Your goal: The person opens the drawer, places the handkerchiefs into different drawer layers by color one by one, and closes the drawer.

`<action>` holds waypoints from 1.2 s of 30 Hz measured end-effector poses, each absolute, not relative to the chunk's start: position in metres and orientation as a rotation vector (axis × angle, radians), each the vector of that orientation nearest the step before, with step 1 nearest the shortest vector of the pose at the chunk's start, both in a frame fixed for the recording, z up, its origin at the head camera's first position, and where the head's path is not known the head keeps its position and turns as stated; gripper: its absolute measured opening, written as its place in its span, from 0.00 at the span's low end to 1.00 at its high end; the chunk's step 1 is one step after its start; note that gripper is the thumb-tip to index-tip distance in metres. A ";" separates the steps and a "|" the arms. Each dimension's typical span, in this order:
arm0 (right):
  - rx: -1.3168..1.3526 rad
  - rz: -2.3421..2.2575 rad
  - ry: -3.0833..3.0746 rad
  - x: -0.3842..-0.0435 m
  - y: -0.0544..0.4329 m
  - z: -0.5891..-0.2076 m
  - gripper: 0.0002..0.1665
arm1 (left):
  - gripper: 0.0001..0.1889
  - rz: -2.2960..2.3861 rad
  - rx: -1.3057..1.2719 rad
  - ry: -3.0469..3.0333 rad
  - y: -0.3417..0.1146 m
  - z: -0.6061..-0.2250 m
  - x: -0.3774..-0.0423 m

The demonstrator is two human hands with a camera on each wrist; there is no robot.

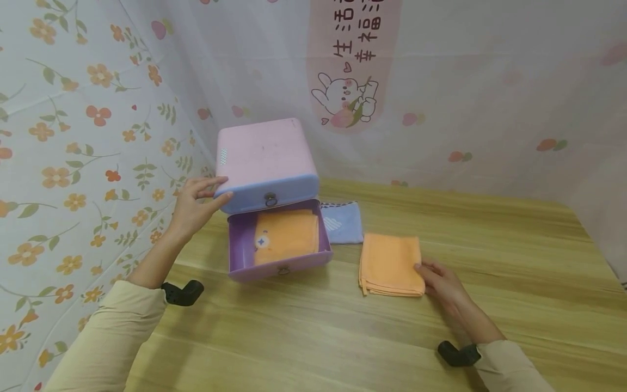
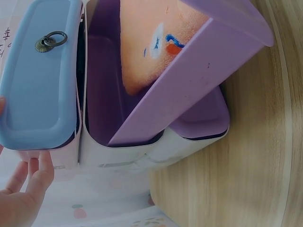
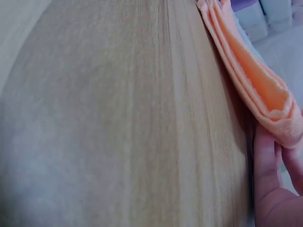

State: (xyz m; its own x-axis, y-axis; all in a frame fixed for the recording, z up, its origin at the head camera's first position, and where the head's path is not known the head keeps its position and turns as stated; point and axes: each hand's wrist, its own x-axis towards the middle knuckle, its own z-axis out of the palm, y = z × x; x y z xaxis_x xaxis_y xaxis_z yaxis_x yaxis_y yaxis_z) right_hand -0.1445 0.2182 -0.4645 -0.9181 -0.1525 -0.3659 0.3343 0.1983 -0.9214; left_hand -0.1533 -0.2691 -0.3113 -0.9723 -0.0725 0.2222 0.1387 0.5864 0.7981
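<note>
A small drawer box [image 1: 264, 149] has a pink top, a shut blue upper drawer [image 2: 42, 94] and a pulled-out purple drawer [image 1: 235, 247]. Inside the purple drawer lies a folded orange towel [image 1: 286, 234] with an embroidered face. My left hand [image 1: 196, 204] rests on the box's upper left corner, fingers extended along it and thumb near the blue front. On the table, my right hand [image 1: 446, 286] pinches the right edge of a second folded orange towel [image 1: 392, 264], thumb on top; in the right wrist view its fingers [image 3: 266, 161] reach under the folds.
A folded blue cloth [image 1: 345, 223] with a white cloud pattern lies between the box and the second orange towel. Under the open drawer, another purple drawer [image 2: 206, 116] shows in the left wrist view. Printed curtains [image 1: 465, 98] bound the wooden table [image 1: 343, 337] behind and left.
</note>
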 end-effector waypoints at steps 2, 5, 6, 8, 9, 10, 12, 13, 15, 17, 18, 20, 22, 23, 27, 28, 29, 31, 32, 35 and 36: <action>0.157 -1.789 2.080 -0.145 0.218 -0.465 0.40 | 0.23 -1.333 -0.056 -2.585 -0.269 -0.312 -0.154; 0.157 -1.808 2.051 -0.146 0.219 -0.465 0.39 | 0.23 -1.336 -0.061 -2.584 -0.269 -0.312 -0.154; 0.153 -1.806 2.041 -0.147 0.219 -0.466 0.39 | 0.23 -1.333 -0.061 -2.586 -0.269 -0.312 -0.154; 0.160 -1.798 2.032 -0.148 0.219 -0.466 0.39 | 0.23 -1.335 -0.061 -2.585 -0.268 -0.310 -0.152; 0.165 -1.791 2.030 -0.149 0.219 -0.465 0.40 | 0.23 -1.336 -0.061 -2.584 -0.266 -0.308 -0.151; 0.171 -1.783 2.028 -0.149 0.219 -0.465 0.40 | 0.22 -1.340 -0.061 -2.580 -0.264 -0.305 -0.149; 0.178 -1.770 2.021 -0.151 0.218 -0.464 0.42 | 0.22 -1.350 -0.063 -2.573 -0.259 -0.299 -0.145; 0.185 -1.766 2.019 -0.151 0.218 -0.464 0.43 | 0.22 -1.356 -0.063 -2.568 -0.257 -0.296 -0.143; 0.196 -1.763 2.012 -0.152 0.217 -0.463 0.44 | 0.21 -1.360 -0.065 -2.564 -0.255 -0.294 -0.142; 0.202 -1.757 2.007 -0.153 0.217 -0.462 0.44 | 0.22 -1.358 -0.068 -2.564 -0.257 -0.297 -0.144; 0.211 -1.756 2.006 -0.153 0.217 -0.462 0.45 | 0.22 -1.353 -0.068 -2.565 -0.259 -0.300 -0.146; 0.223 -1.758 2.000 -0.153 0.216 -0.462 0.45 | 0.22 -1.344 -0.073 -2.565 -0.263 -0.305 -0.149; 0.226 -1.757 1.994 -0.154 0.216 -0.462 0.44 | 0.22 -1.335 -0.079 -2.563 -0.266 -0.309 -0.152; 0.226 -1.762 1.989 -0.154 0.216 -0.463 0.43 | 0.22 -1.333 -0.080 -2.561 -0.266 -0.310 -0.153; 0.230 -1.788 1.965 -0.154 0.215 -0.463 0.41 | 0.22 -1.334 -0.078 -2.559 -0.268 -0.312 -0.154; 0.230 -1.794 1.961 -0.154 0.215 -0.464 0.40 | 0.22 -1.336 -0.076 -2.559 -0.269 -0.313 -0.155; 0.230 -1.803 1.953 -0.154 0.214 -0.464 0.39 | 0.22 -1.342 -0.074 -2.558 -0.266 -0.309 -0.152; 0.231 -1.816 1.943 -0.155 0.214 -0.464 0.37 | 0.22 -1.353 -0.075 -2.557 -0.261 -0.303 -0.147; 0.226 -1.818 1.942 -0.155 0.213 -0.464 0.37 | 0.21 -1.358 -0.076 -2.557 -0.261 -0.302 -0.146; 0.209 -1.824 1.936 -0.154 0.213 -0.463 0.36 | 0.22 -1.366 -0.079 -2.561 -0.258 -0.298 -0.143; 0.200 -1.826 1.933 -0.154 0.212 -0.462 0.36 | 0.22 -1.365 -0.079 -2.564 -0.259 -0.300 -0.144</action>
